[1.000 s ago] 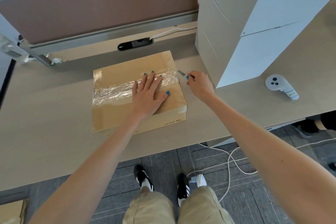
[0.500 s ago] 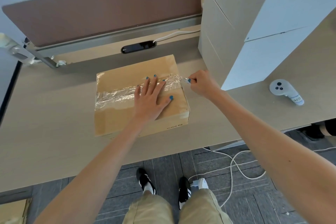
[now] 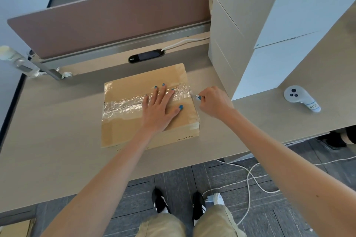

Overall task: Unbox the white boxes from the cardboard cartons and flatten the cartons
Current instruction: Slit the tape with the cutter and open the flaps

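A sealed brown cardboard carton (image 3: 127,127) lies flat on the desk in front of me, with a band of clear tape (image 3: 123,105) running across its top. My left hand (image 3: 159,110) presses flat on the carton's lid, fingers straight and spread over the tape. My right hand (image 3: 213,103) is curled at the carton's right edge and grips a small cutter, whose tip touches the right end of the tape. A tall stack of white boxes (image 3: 265,31) stands on the desk to the right.
A white handheld controller (image 3: 300,98) lies on the desk (image 3: 54,140) at the right. A brown divider panel (image 3: 107,19) with a cable slot borders the back; another person stands behind it. White cables run over the floor by my feet. More cardboard (image 3: 15,229) shows at bottom left.
My right hand has moved left, bringing the cutter's tip up against the tape at the carton's right edge. My left hand stays pressed on the lid.
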### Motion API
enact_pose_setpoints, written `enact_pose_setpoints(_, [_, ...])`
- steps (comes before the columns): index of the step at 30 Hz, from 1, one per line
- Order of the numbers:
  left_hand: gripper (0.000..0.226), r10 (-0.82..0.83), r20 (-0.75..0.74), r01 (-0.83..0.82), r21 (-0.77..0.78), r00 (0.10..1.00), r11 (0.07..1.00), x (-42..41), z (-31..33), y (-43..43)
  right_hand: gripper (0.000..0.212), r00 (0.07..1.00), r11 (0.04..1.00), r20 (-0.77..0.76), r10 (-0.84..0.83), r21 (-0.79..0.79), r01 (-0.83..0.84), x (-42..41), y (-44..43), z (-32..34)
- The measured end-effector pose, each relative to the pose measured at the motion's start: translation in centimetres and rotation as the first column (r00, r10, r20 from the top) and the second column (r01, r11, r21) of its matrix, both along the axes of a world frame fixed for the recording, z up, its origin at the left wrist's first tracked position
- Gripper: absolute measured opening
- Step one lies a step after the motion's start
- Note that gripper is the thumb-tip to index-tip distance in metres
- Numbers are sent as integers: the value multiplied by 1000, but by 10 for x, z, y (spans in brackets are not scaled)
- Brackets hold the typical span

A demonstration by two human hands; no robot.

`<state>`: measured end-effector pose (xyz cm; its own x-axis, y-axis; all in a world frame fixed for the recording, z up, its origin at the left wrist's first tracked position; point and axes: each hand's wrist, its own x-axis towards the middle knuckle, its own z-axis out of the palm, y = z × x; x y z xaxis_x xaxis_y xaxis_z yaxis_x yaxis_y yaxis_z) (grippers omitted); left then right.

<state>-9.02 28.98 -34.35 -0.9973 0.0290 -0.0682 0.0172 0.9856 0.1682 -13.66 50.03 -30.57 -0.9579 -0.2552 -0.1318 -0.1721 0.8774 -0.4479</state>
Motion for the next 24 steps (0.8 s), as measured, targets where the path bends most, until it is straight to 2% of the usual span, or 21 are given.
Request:
enact_pose_setpoints(5, [77,-18,22,18,-2,1000,1000,-3,2,-2,22,1000,998,-17,-1,55,2,19,-1,8])
enact_pose_setpoints(8, [69,-34,22,34,33,999,999,-2,3,-3,24,990,995,-137,-43,79,54,28,-4,13])
enact_pose_setpoints(11, [56,-22,-100,45,228,995,973,3,6,-8,27,969,993,-235,-77,66,95,33,-6,15])
enact_pose_setpoints(13, [46,51,-217,13,287,975,958,10,9,-15,23,965,992,-252,-73,85,98,34,-11,15])
enact_pose_setpoints(16, [38,246,-281,-149,326,927,933,23,11,-31,20,953,985,-295,-66,132,109,33,-21,19])
enact_pose_setpoints(20, [32,499,-246,-398,363,831,843,35,7,-55,21,922,981,-383,-53,154,120,27,-30,29])
enact_pose_setpoints(24, [44,644,-208,-574,310,736,758,39,7,-62,22,935,992,-354,23,122,22,20,-54,28])
